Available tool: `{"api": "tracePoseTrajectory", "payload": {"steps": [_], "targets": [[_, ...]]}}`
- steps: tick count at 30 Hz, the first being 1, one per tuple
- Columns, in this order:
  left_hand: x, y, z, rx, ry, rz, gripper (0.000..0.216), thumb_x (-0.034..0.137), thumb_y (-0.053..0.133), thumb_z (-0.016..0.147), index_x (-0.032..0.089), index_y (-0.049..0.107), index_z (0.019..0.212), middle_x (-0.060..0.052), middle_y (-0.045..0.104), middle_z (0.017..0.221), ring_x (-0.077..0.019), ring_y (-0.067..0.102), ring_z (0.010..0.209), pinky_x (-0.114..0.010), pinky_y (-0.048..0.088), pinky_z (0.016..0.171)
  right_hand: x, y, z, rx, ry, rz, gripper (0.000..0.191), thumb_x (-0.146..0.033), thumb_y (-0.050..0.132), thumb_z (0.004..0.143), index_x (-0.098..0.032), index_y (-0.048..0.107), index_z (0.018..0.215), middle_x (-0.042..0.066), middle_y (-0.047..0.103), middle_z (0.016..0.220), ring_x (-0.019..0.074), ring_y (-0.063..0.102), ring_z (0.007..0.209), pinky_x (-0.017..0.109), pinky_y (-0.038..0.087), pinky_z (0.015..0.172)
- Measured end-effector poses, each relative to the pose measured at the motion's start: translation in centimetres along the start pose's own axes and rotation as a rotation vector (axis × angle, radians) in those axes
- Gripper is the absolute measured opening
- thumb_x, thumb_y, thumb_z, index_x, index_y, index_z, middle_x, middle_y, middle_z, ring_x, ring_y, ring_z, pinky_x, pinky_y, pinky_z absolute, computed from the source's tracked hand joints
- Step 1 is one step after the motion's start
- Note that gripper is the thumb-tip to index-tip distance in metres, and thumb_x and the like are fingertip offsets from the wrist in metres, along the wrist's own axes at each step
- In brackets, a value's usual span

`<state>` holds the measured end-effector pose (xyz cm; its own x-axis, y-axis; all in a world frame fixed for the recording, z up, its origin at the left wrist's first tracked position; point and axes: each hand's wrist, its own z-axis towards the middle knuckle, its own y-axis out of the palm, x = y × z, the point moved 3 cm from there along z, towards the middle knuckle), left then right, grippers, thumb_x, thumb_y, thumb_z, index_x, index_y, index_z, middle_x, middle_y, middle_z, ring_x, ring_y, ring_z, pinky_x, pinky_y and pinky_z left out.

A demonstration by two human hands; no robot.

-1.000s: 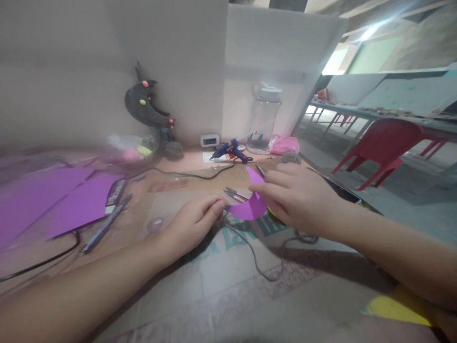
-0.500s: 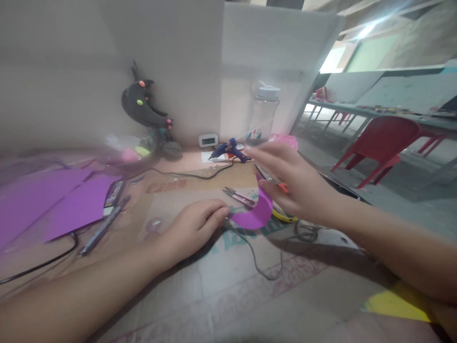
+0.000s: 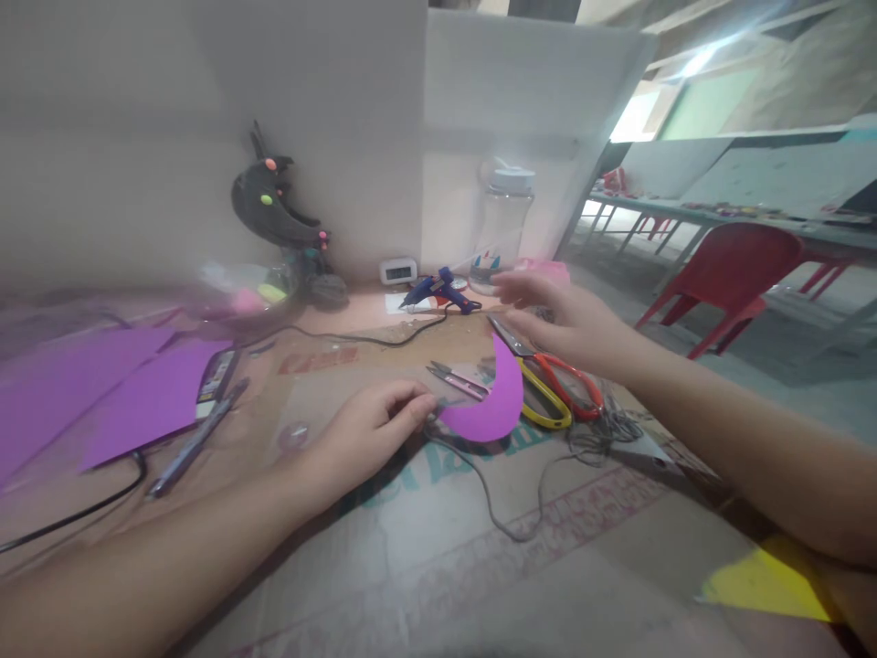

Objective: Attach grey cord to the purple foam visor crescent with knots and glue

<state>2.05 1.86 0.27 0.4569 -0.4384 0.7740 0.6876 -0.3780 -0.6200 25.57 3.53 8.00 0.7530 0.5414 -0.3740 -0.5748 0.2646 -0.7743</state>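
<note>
My left hand (image 3: 387, 422) pinches one tip of a purple paper crescent (image 3: 494, 407) between thumb and fingers, low over the cardboard. My right hand (image 3: 558, 315) hovers behind and to the right of the crescent, fingers apart and holding nothing. Just below it lie scissors (image 3: 568, 388) with one orange and one yellow handle, their blades pointing away. Small thread snips (image 3: 460, 379) rest behind the crescent, which partly covers them. A blue glue gun (image 3: 442, 288) stands farther back, left of my right fingertips.
Purple sheets (image 3: 147, 388) and a pen (image 3: 198, 439) lie at left. A black moon-shaped ornament (image 3: 274, 206), small digital clock (image 3: 398, 271) and clear bottle (image 3: 505, 219) stand at the back. A grey cord (image 3: 511, 532) trails across the cardboard. A red chair (image 3: 733, 274) is beyond.
My right hand has moved up and away from the crescent, uncovering the scissors' handles. My left hand keeps hold of the crescent's tip in nearly the same place.
</note>
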Motion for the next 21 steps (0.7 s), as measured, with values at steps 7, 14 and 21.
{"api": "tracePoseTrajectory", "payload": {"steps": [7, 14, 21], "targets": [[-0.1, 0.1, 0.0, 0.002, -0.02, -0.057, 0.033, 0.042, 0.042, 0.094, 0.019, 0.058, 0.078, 0.001, 0.058, 0.073, -0.0148, 0.055, 0.071, -0.026, 0.04, 0.067, 2.1, 2.6, 0.3, -0.187, -0.076, -0.201, 0.057, -0.03, 0.053, 0.088, -0.02, 0.039, 0.142, 0.012, 0.047, 0.143, 0.0278, 0.046, 0.13, 0.046, 0.038, 0.108], [-0.9, 0.3, 0.4, 0.052, -0.045, -0.081, 0.035, 0.043, 0.04, 0.095, 0.019, 0.057, 0.076, 0.001, 0.056, 0.068, -0.0141, 0.051, 0.066, -0.026, 0.038, 0.062, 4.8, 5.8, 4.5, -0.289, 0.047, -0.325, 0.058, -0.03, 0.056, 0.086, -0.014, 0.042, 0.14, 0.017, 0.045, 0.143, 0.0307, 0.047, 0.128, 0.043, 0.038, 0.106], [-1.0, 0.1, 0.4, 0.056, -0.053, -0.122, 0.038, 0.045, 0.039, 0.095, 0.019, 0.056, 0.074, 0.0, 0.054, 0.068, -0.0145, 0.051, 0.066, -0.026, 0.038, 0.062, 8.0, 8.3, 9.5, -0.361, 0.19, -0.3, 0.053, -0.04, 0.061, 0.085, -0.012, 0.052, 0.13, 0.016, 0.062, 0.124, 0.0295, 0.06, 0.11, 0.037, 0.046, 0.093]]}}
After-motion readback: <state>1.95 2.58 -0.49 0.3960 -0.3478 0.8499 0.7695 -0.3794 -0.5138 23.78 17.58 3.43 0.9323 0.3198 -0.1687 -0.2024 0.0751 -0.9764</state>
